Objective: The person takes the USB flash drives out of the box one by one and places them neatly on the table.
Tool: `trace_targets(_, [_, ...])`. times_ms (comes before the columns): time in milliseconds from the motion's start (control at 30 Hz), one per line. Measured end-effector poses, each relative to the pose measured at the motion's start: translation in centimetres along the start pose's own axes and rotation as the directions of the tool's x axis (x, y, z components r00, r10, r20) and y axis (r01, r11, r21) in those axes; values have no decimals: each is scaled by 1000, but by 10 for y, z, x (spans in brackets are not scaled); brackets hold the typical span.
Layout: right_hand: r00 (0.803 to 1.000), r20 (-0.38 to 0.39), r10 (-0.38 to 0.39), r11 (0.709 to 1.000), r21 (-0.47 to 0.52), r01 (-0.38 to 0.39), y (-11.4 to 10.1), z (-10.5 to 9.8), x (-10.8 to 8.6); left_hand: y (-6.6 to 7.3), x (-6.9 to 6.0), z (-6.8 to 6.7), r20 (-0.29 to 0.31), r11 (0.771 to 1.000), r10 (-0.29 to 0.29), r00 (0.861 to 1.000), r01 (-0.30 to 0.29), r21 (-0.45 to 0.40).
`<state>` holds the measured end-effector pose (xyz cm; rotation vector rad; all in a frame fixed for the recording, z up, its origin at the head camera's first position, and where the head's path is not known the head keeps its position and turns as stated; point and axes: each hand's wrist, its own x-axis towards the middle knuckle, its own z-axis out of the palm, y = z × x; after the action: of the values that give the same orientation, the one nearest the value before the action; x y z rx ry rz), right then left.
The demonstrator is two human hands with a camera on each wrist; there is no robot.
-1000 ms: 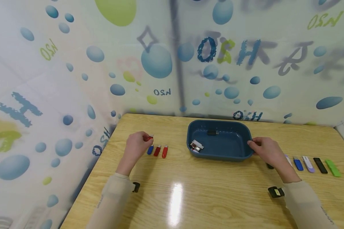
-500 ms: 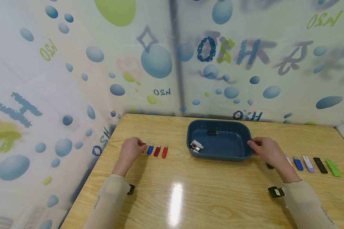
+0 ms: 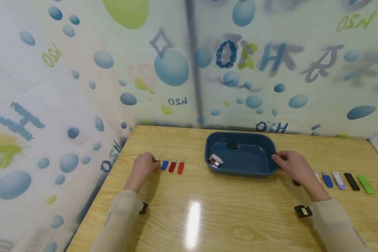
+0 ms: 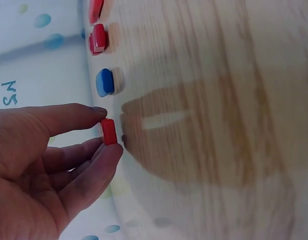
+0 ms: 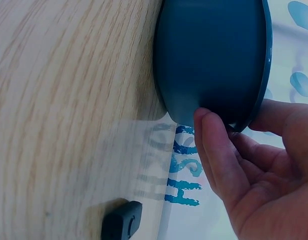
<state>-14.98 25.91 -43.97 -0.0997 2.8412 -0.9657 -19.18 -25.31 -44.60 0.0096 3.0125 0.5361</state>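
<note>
My left hand (image 3: pixel 143 165) pinches a red USB flash drive (image 4: pixel 109 131) between thumb and fingertips, low over the table at the left end of a short row. Beside it in that row lie a blue USB flash drive (image 3: pixel 165 164), a dark red one (image 3: pixel 172 166) and a bright red one (image 3: pixel 181 167). My right hand (image 3: pixel 291 164) grips the right rim of a dark blue plastic box (image 3: pixel 239 173), thumb on the rim and fingers against the outer wall. Inside the box are a black USB flash drive (image 3: pixel 233 146) and a small pile of white and metal ones (image 3: pixel 215 160).
Right of the box runs another row: a blue flash drive (image 3: pixel 327 180), a white and purple one (image 3: pixel 338 180), a black one (image 3: pixel 352 182) and a green one (image 3: pixel 366 184). My right arm partly covers this row. A patterned curtain (image 3: pixel 173 70) hangs behind the wooden table (image 3: pixel 233 217).
My left hand has moved left from above the blue flash drive and down to the table with the red one, at the row's left end. The right hand and box stay in place.
</note>
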Motion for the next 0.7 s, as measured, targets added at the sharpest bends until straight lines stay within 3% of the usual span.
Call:
trace_targets(533, [1000,0,-15,1000,-2,15,1,0,1,-1,-1,2,-10,999,-6,1000,7,50])
trace_targets(700, [1000,6,-11,1000,-4,11,0,-1,0,-1,-2,2,-12,999,16,1000,-15,46])
